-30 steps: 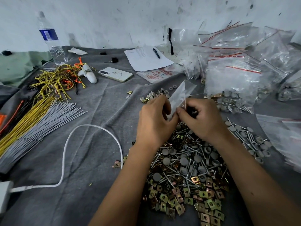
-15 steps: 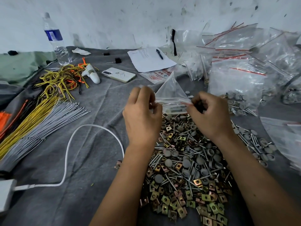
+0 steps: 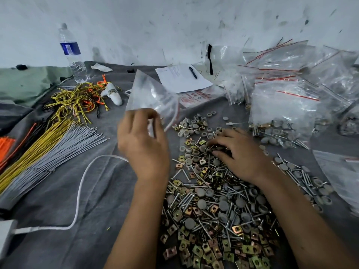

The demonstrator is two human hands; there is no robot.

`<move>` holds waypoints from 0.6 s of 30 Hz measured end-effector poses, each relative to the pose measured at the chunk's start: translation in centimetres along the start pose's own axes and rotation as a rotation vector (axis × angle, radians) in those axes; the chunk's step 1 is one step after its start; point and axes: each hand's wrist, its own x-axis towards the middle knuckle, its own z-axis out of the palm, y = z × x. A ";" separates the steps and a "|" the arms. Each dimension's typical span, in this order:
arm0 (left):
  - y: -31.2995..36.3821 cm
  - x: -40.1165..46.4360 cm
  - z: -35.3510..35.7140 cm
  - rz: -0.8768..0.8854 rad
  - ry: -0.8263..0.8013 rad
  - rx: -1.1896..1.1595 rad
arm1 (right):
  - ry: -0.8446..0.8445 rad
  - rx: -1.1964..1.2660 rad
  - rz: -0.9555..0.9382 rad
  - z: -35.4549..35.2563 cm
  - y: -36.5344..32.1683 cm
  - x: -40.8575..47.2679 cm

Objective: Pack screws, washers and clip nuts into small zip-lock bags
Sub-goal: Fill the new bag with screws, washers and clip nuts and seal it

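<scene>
Wires (image 3: 44,150) lie bundled far left on grey cloth (image 3: 93,191). My left hand (image 3: 142,146) pinches a clear zip-lock bag (image 3: 151,98) held up off the cloth. Right hand (image 3: 240,152), fingers curled, digs into the hardware pile (image 3: 213,200); can't tell if it's gripping anything. Filled bags (image 3: 281,105) far right.

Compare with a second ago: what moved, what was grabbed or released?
The right hand let go of the small clear zip-lock bag and dropped onto the loose pile of screws, grey washers and brass clip nuts, fingers in the parts. The left hand alone holds the bag now, raised and further left. Pile and filled bags unchanged.
</scene>
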 end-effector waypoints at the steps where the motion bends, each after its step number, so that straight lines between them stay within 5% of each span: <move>1: 0.3 -0.4 0.2 0.011 -0.110 0.022 | -0.011 -0.006 0.003 0.0 0.0 0.1; 4: 0.9 -1.5 0.9 0.000 -0.404 0.083 | -0.003 0.027 0.028 -0.1 -0.2 0.1; 8: 0.6 -2.0 1.5 -0.086 -0.565 0.098 | 0.011 0.063 0.030 -0.2 -0.7 0.3; 13: 0.2 -2.4 1.9 -0.172 -0.639 0.084 | 0.028 0.069 0.030 -0.3 -0.8 -0.1; 18: 0.6 -2.7 2.3 -0.147 -0.655 -0.061 | 0.341 0.267 -0.146 -1.3 -2.5 -0.3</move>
